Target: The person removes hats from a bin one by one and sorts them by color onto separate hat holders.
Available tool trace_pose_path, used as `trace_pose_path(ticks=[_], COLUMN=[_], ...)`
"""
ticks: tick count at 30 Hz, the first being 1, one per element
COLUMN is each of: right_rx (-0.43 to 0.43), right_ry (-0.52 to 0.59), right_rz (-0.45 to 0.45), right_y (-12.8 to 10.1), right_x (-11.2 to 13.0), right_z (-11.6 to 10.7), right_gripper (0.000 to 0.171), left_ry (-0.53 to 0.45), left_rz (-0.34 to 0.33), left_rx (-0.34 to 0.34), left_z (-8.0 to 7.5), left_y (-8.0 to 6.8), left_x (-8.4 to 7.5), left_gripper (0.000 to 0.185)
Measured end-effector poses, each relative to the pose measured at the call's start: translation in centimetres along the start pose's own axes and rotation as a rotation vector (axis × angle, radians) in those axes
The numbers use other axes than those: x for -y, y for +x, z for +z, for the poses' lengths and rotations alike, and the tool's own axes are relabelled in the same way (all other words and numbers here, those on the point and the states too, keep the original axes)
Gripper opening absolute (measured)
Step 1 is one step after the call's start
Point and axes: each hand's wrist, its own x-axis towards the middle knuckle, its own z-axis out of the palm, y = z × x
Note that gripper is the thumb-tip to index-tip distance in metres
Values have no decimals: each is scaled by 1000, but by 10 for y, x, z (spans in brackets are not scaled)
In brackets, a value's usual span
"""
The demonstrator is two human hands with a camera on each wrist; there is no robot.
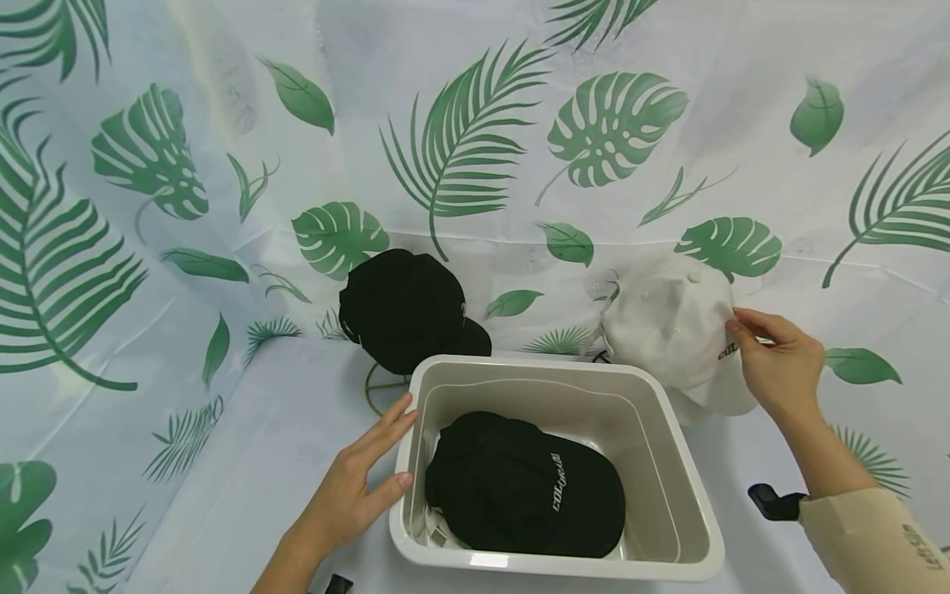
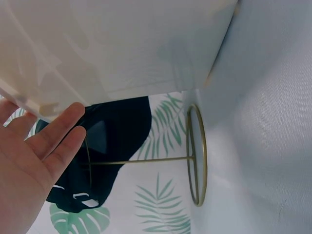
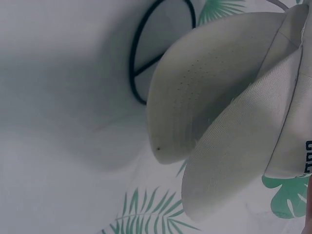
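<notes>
My right hand (image 1: 785, 363) pinches the side of a white baseball cap (image 1: 668, 318) with thumb and fingers, close to its dark lettering. Two white brims (image 3: 214, 83) overlap in the right wrist view, one behind the other; just a sliver of that hand shows there. My left hand (image 1: 352, 487) touches the left rim of a light-grey plastic bin (image 1: 679, 495), its fingers extended. Inside the bin lies a black cap (image 1: 512, 487) with white lettering, its brim toward the right. Another black cap (image 1: 404, 309) sits behind the bin on a gold wire stand (image 2: 196, 156).
Under the white caps stands a dark ring-shaped base (image 3: 132, 63). A white sheet with green leaf prints (image 1: 475, 140) rises behind everything and runs along the left. A black strap-like piece (image 1: 775, 502) sticks out at my right sleeve (image 1: 872, 536).
</notes>
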Motion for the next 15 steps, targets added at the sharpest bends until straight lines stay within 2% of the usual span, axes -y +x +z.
trace_pose_path(ticks=[6, 15], right_rx=[26, 93], right_ry=[-17, -81], right_rz=[7, 80], right_y=[-4, -7], right_x=[-2, -8], right_z=[-1, -6], right_gripper=[19, 23], left_ry=[8, 12], left_rz=[12, 13], left_rx=[-7, -2], left_z=[1, -1], left_y=[-1, 0], left_x=[0, -1], left_gripper=[70, 68])
